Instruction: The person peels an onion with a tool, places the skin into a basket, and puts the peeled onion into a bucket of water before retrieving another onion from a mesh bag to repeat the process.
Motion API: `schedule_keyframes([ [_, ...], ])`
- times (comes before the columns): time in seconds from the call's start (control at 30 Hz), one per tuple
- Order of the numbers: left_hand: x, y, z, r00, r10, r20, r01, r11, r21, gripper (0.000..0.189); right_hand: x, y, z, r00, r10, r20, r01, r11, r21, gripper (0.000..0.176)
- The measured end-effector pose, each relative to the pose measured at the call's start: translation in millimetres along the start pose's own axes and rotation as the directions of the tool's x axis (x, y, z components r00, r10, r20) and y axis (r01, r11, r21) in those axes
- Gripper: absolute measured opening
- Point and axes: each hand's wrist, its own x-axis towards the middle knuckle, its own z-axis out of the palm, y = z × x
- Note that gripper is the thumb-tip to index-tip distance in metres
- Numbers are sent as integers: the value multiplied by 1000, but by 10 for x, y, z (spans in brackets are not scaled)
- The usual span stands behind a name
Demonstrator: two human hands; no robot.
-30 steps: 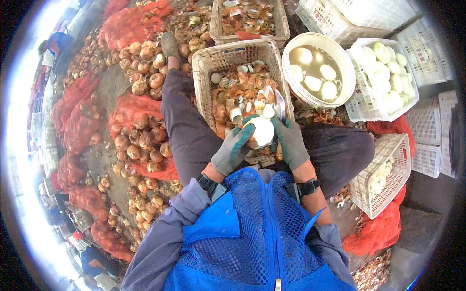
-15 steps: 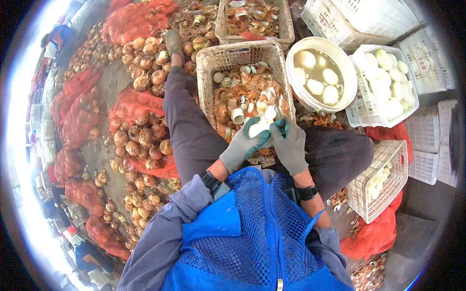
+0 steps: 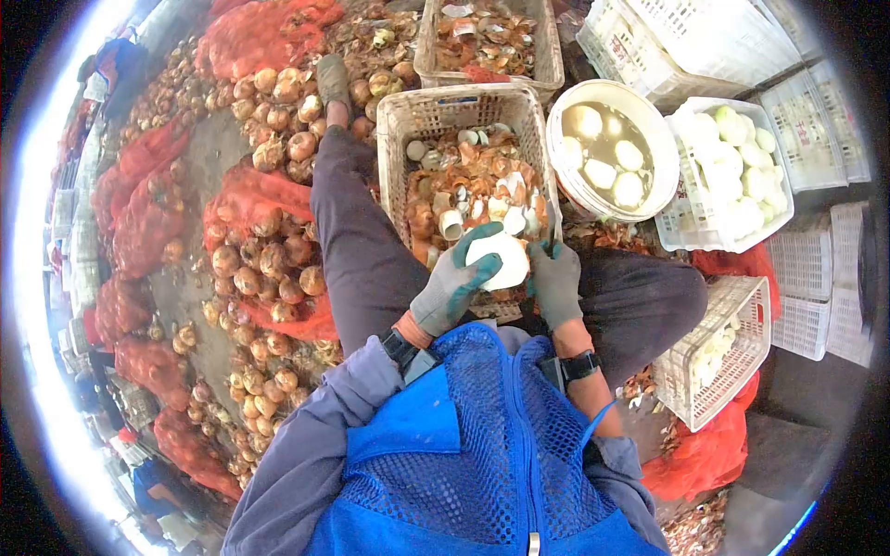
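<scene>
My left hand [image 3: 447, 289], in a grey glove with green fingertips, is wrapped round a white peeled onion [image 3: 499, 260]. Just right of the onion, my right hand [image 3: 556, 285] is closed in a matching glove, a little apart from it. A thin knife [image 3: 554, 221] sticks up from the right fist; its handle is hidden by the fingers. Both hands are over the near end of a crate [image 3: 397, 139] holding brown onion skins and cut-off pieces.
A white bucket [image 3: 666, 181] of cloudy water with peeled onions stands right of the crate. Beyond it is a white basket [image 3: 681, 222] of peeled onions. Unpeeled onions [image 3: 278, 259] and red net sacks [image 3: 264, 42] lie left. Another crate [image 3: 737, 389] sits near my right knee.
My hands have separated slightly, the right one moving off the onion with the knife upright. The onion now shows more fully in my left hand.
</scene>
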Motion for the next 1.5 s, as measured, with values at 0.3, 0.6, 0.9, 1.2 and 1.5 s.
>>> schedule_keyframes([
  [0.3,77,-118,-104,999,29,31,-22,974,-224,70,-139,-153,55,955,-5,298,-166,821,546,49],
  [0.6,131,-176,-162,999,-15,50,25,979,-202,71,-166,-351,-44,957,47,287,-173,885,433,35],
  [0.9,209,-277,-195,995,-98,27,102,963,-248,62,-159,-407,-106,987,-162,-5,160,969,189,23],
  [1.2,171,-188,-98,991,-129,-46,109,947,-303,63,-169,-392,-112,969,-242,-42,242,970,-11,24],
  [1.5,233,-306,-115,970,-115,-216,124,992,29,63,-213,-436,-84,980,-183,74,175,979,104,19],
])
